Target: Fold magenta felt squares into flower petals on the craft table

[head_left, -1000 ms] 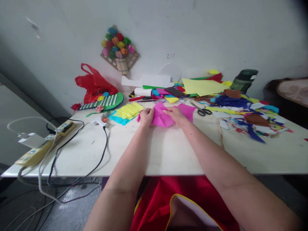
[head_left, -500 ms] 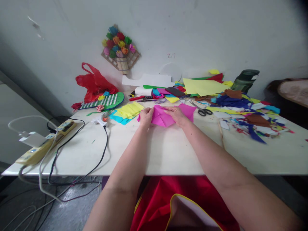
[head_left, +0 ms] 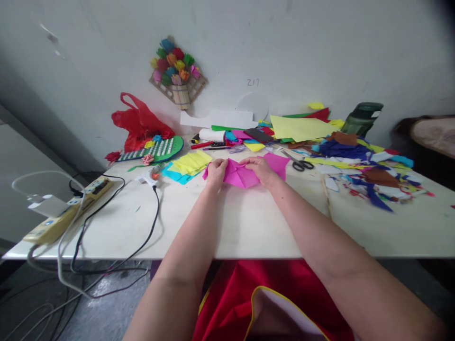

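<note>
A creased sheet of pink crepe paper (head_left: 241, 177) is stretched between my two hands above the white table. My left hand (head_left: 216, 173) pinches its left part, thumb on top. At the upper right of the sheet, the fingers of my right hand (head_left: 259, 169) are closed on the paper's edge. Another piece of pink paper (head_left: 278, 163) shows behind my right hand; whether it is joined to the held sheet I cannot tell. Yellow paper pieces (head_left: 191, 162) and blue paper pieces (head_left: 180, 176) lie left of my left hand. Black-handled scissors (head_left: 302, 165) rest to the right.
A glue gun (head_left: 151, 177) with a black cord lies on the left, near a power strip (head_left: 67, 213). Paper scraps (head_left: 377, 180) spread over the right side. A dark green bottle (head_left: 362, 118) stands behind them. At the back left sits a red plastic bag (head_left: 140, 123).
The pink paper's upper edge has gathered slightly between my hands, and its lower edge has dipped a little. Both hands have hardly moved.
</note>
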`<state>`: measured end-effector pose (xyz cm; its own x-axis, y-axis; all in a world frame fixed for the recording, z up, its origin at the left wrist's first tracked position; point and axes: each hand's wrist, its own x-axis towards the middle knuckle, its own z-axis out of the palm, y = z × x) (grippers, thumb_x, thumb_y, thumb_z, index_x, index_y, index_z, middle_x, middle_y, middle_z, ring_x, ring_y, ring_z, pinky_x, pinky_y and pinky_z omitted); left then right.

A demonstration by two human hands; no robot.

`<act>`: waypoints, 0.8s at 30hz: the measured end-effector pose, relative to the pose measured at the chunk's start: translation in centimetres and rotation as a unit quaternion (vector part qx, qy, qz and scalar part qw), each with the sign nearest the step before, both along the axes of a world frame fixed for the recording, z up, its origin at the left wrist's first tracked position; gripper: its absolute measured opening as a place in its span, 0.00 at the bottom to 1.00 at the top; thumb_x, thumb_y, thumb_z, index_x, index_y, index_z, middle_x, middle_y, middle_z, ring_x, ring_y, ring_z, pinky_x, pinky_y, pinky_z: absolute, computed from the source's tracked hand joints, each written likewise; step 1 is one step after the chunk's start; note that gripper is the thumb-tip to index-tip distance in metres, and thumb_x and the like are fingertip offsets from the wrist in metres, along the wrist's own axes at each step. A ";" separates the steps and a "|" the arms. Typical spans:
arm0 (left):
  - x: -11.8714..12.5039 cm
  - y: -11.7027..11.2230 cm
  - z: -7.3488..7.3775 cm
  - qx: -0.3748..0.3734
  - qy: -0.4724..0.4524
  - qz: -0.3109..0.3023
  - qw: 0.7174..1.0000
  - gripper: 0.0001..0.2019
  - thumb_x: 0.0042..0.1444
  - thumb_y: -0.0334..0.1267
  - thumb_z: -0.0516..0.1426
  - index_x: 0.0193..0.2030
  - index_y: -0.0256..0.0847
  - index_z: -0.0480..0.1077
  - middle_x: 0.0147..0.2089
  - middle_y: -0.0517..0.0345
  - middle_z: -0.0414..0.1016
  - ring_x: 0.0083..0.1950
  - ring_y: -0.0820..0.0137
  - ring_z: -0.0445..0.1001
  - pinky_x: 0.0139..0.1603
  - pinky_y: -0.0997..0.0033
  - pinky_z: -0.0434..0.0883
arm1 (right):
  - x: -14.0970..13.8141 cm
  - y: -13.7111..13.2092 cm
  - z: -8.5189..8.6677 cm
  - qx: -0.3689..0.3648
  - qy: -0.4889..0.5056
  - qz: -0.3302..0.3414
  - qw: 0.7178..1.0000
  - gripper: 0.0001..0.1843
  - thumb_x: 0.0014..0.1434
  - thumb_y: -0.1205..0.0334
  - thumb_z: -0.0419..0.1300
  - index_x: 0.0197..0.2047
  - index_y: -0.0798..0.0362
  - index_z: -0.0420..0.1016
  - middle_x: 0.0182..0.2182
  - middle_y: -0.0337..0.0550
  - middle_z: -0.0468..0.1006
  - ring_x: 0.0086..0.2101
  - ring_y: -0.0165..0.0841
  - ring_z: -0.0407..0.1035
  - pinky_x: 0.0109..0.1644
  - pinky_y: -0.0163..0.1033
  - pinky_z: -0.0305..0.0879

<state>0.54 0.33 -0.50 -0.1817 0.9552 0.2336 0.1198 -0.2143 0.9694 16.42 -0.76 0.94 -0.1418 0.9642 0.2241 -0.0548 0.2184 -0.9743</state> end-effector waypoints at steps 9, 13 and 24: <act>-0.1 0.0 0.0 -0.009 0.013 -0.008 1.000 0.11 0.47 0.44 0.54 0.22 0.39 0.61 0.18 0.66 0.56 0.21 0.77 0.55 0.22 0.75 0.52 | 0.6 -0.1 0.3 0.073 -0.025 0.043 0.996 0.10 0.45 0.59 0.56 0.24 0.54 0.77 0.28 0.42 0.78 0.38 0.35 0.68 0.47 0.40 0.58; -0.2 -0.1 0.1 -0.004 0.025 0.000 1.000 0.11 0.47 0.43 0.54 0.21 0.39 0.60 0.18 0.65 0.55 0.22 0.76 0.55 0.22 0.74 0.52 | 0.1 -0.1 0.0 0.048 -0.024 0.021 0.998 0.09 0.43 0.57 0.62 0.24 0.54 0.76 0.25 0.40 0.76 0.33 0.33 0.68 0.45 0.41 0.60; -0.2 -0.6 0.6 0.007 0.054 0.009 0.998 0.17 0.48 0.49 0.54 0.18 0.39 0.58 0.18 0.65 0.53 0.23 0.76 0.54 0.24 0.74 0.52 | 0.0 0.7 -0.9 0.054 -0.032 0.019 0.998 0.08 0.39 0.62 0.65 0.27 0.54 0.76 0.26 0.38 0.76 0.31 0.30 0.68 0.44 0.39 0.62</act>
